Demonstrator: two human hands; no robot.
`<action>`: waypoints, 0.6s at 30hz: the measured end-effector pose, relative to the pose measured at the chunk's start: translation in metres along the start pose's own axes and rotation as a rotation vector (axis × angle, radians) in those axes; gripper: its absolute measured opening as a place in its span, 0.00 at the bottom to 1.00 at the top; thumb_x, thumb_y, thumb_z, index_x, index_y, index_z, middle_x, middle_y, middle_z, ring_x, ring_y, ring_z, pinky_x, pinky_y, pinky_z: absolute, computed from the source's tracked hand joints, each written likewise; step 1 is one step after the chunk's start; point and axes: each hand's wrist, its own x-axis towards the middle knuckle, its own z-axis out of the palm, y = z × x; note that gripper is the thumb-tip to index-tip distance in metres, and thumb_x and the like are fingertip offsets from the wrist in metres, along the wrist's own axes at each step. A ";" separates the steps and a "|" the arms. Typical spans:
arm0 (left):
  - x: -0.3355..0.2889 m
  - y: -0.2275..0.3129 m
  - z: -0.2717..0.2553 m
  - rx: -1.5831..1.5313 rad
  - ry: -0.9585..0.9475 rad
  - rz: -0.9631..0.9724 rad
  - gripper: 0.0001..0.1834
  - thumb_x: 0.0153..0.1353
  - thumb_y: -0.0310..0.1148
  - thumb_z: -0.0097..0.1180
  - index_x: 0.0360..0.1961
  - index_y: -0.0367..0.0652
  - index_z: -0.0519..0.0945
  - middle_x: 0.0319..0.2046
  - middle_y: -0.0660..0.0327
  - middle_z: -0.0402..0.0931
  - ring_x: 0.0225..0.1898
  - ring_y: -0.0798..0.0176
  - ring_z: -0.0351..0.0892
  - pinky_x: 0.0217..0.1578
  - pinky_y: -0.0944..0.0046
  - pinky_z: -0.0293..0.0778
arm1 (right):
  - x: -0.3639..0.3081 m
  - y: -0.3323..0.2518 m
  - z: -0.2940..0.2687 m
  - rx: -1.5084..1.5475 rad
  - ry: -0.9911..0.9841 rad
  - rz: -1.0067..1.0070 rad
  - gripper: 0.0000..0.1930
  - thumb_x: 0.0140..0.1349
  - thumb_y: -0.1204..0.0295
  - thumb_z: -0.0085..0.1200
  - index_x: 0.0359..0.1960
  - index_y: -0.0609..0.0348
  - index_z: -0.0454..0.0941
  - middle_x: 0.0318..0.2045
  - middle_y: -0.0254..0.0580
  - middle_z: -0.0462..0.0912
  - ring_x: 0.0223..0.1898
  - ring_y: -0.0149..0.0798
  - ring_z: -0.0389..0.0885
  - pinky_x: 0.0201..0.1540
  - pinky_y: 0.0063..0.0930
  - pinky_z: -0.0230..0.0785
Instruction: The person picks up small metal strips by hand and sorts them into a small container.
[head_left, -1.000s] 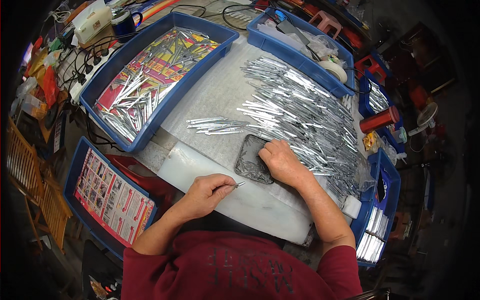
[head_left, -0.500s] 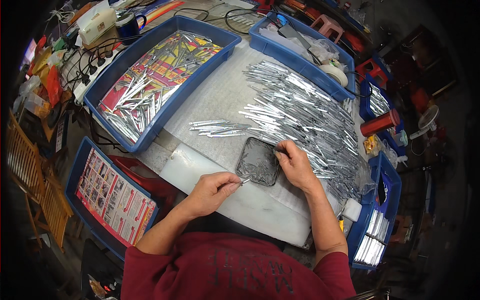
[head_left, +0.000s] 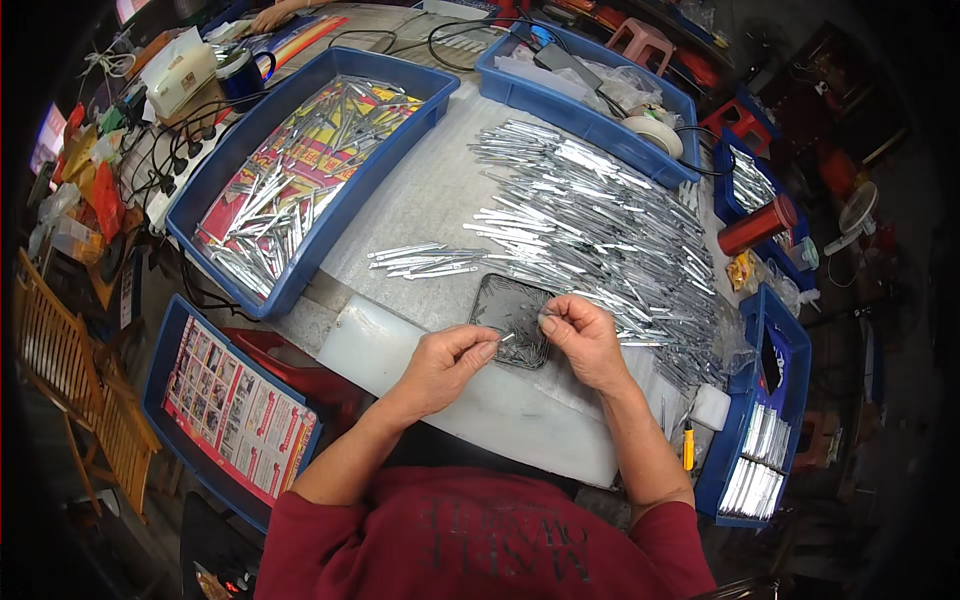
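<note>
My left hand (head_left: 445, 368) is closed in a pinch on a slim silver metal piece (head_left: 507, 337), whose short tip sticks out past the fingers. Close by, my right hand (head_left: 588, 345) has thumb and forefinger pressed together over the right edge of a dark, shallow tray (head_left: 484, 300). What that pinch holds is too small to make out. Many tiny dark parts lie in the tray, partly covered by my hands. Beyond it spreads a big heap of silver metal strips (head_left: 600, 215), with a smaller group of strips (head_left: 425, 260) to the left.
A blue bin (head_left: 290, 290) with loose strips stands left; another blue bin (head_left: 490, 75) holds bags and a tape roll. A white board (head_left: 375, 345) lies at the near edge. On the right are a yellow-handled tool (head_left: 688, 448) and a red cylinder (head_left: 757, 226). Another person's hand (head_left: 275, 15) shows far left.
My left hand has moved up and right, bringing the metal piece over the tray. My right hand has shifted slightly down. The whole view has tilted a little, and another person's hand now shows far left.
</note>
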 end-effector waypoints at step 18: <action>0.004 0.003 0.010 0.019 0.003 0.034 0.08 0.56 0.28 0.51 0.34 0.34 0.75 0.24 0.62 0.73 0.25 0.73 0.68 0.26 0.73 0.66 | -0.007 0.000 0.019 0.105 0.011 -0.036 0.07 0.58 0.73 0.49 0.31 0.65 0.71 0.24 0.28 0.70 0.26 0.20 0.65 0.29 0.13 0.59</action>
